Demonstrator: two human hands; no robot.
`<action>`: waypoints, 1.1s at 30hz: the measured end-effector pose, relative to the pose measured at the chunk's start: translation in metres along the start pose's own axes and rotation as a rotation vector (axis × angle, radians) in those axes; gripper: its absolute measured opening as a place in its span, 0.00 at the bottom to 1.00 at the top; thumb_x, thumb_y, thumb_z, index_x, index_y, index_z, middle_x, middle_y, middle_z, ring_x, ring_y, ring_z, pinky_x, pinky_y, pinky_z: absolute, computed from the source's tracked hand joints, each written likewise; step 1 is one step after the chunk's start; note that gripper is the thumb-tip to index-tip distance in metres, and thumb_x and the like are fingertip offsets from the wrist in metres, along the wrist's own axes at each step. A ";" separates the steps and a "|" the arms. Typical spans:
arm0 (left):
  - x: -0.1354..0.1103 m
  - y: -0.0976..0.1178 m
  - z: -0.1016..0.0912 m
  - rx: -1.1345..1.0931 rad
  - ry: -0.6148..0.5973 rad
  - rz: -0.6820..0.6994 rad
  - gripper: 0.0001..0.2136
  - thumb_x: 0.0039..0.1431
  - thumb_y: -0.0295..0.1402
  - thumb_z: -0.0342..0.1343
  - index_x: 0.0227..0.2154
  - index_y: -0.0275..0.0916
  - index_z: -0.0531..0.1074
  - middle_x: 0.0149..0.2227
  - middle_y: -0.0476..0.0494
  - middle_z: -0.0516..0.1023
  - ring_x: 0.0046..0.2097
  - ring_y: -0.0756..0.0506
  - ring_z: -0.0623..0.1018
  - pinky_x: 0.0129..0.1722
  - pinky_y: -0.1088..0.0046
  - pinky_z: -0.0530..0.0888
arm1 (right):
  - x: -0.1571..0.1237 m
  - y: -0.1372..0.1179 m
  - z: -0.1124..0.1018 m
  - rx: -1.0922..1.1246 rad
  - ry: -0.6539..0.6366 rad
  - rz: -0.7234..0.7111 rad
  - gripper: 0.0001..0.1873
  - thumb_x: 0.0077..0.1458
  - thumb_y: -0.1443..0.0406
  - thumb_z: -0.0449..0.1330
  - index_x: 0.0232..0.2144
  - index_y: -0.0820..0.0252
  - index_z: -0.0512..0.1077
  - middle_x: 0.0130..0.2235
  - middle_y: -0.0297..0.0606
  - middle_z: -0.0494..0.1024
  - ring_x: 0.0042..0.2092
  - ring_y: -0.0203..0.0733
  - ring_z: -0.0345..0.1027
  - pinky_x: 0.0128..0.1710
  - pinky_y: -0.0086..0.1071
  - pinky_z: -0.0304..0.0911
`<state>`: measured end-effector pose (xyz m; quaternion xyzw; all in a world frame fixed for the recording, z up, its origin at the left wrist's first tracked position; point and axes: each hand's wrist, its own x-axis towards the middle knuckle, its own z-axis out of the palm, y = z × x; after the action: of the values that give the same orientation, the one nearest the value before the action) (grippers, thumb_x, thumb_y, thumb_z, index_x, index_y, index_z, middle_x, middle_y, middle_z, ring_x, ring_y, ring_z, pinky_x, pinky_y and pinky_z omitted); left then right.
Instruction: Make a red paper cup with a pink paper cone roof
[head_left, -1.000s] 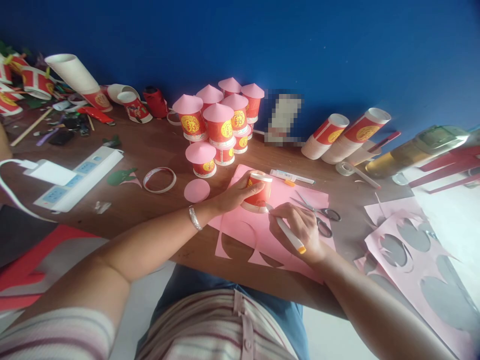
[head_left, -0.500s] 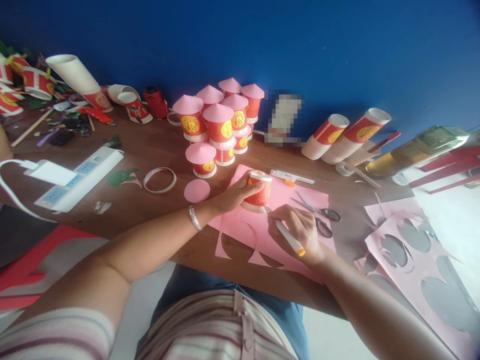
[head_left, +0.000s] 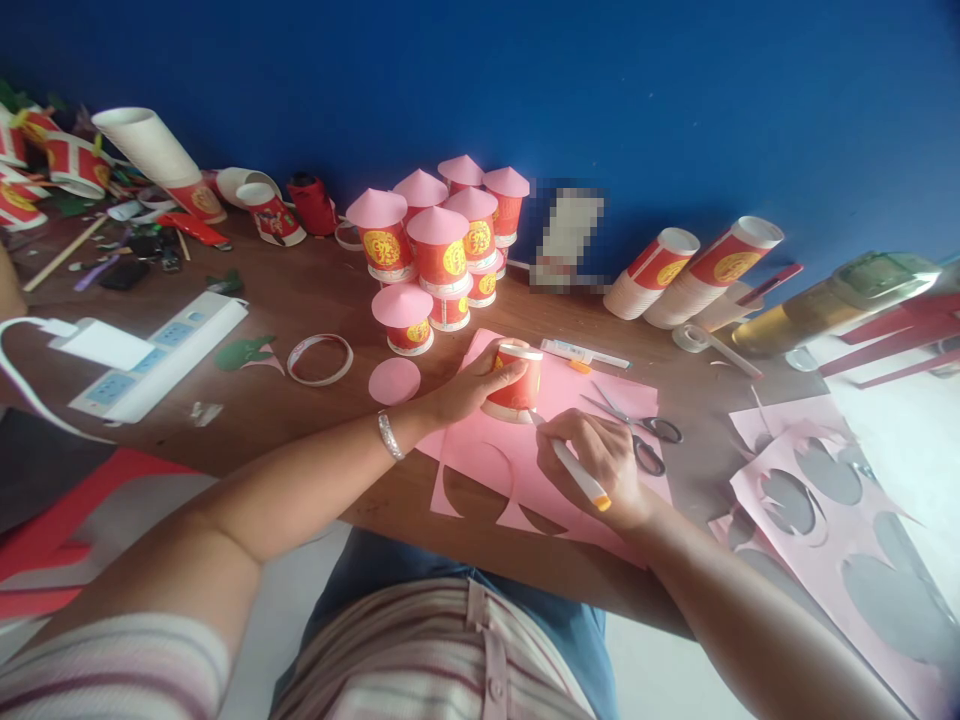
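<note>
My left hand (head_left: 480, 382) is closed round a red paper cup (head_left: 519, 384) with white edges, which stands on a pink paper sheet (head_left: 577, 400). The cup looks upside down, its wider end on the sheet. In my right hand (head_left: 592, 455) is a white marker pen (head_left: 576, 470) with an orange end, its tip against the cup's lower edge. Black-handled scissors (head_left: 634, 425) lie half spread just beyond my right hand. A small orange cap (head_left: 579, 366) rests on the sheet behind the cup. Left of the cup lies a pink paper disc (head_left: 394, 381).
Red cups with pink cone roofs (head_left: 436, 240) stand stacked behind my left hand. Paper cup stacks (head_left: 697, 270) lean at the back right. A power strip (head_left: 169, 350) and a tape-like ring (head_left: 319, 360) lie left. Cut pink sheets (head_left: 810, 490) lie right; a blue wall (head_left: 480, 80) closes the back.
Almost nothing differs. The cup and the marker pen's tip have shifted very slightly; both hands keep their holds.
</note>
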<state>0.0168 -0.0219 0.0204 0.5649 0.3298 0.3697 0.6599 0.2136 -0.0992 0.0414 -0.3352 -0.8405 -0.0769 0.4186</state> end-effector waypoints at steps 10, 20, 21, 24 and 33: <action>0.001 -0.001 -0.001 0.000 0.003 0.011 0.27 0.66 0.55 0.59 0.57 0.40 0.69 0.55 0.38 0.73 0.59 0.37 0.72 0.58 0.58 0.69 | -0.003 -0.001 0.001 0.038 -0.024 0.023 0.15 0.55 0.80 0.56 0.34 0.54 0.65 0.24 0.24 0.69 0.22 0.30 0.59 0.22 0.27 0.54; 0.001 -0.001 -0.001 0.037 -0.004 0.031 0.28 0.67 0.56 0.58 0.57 0.39 0.69 0.55 0.37 0.73 0.60 0.36 0.71 0.61 0.56 0.68 | -0.004 -0.002 0.000 0.071 -0.056 0.020 0.13 0.59 0.78 0.56 0.35 0.55 0.65 0.25 0.26 0.70 0.24 0.30 0.60 0.23 0.26 0.55; 0.001 -0.001 -0.001 0.044 -0.005 0.029 0.28 0.67 0.55 0.57 0.58 0.39 0.68 0.55 0.37 0.72 0.60 0.36 0.71 0.61 0.56 0.68 | -0.004 -0.002 0.000 0.069 -0.055 0.021 0.13 0.59 0.78 0.56 0.35 0.55 0.65 0.25 0.25 0.70 0.24 0.30 0.60 0.23 0.26 0.55; 0.001 0.000 -0.001 0.067 -0.007 0.029 0.27 0.68 0.55 0.56 0.58 0.39 0.68 0.56 0.37 0.72 0.60 0.36 0.71 0.61 0.56 0.68 | -0.004 -0.002 0.001 0.066 -0.054 0.023 0.13 0.57 0.79 0.57 0.35 0.55 0.65 0.25 0.25 0.70 0.23 0.30 0.61 0.23 0.26 0.56; 0.002 -0.002 -0.002 0.067 -0.022 0.040 0.26 0.68 0.56 0.57 0.57 0.40 0.69 0.57 0.37 0.73 0.60 0.36 0.72 0.61 0.57 0.69 | -0.007 -0.003 0.001 0.071 -0.057 0.011 0.14 0.57 0.79 0.58 0.37 0.55 0.66 0.27 0.26 0.73 0.24 0.31 0.66 0.24 0.26 0.58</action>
<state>0.0163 -0.0196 0.0176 0.5971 0.3231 0.3653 0.6369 0.2136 -0.1041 0.0359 -0.3270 -0.8523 -0.0353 0.4067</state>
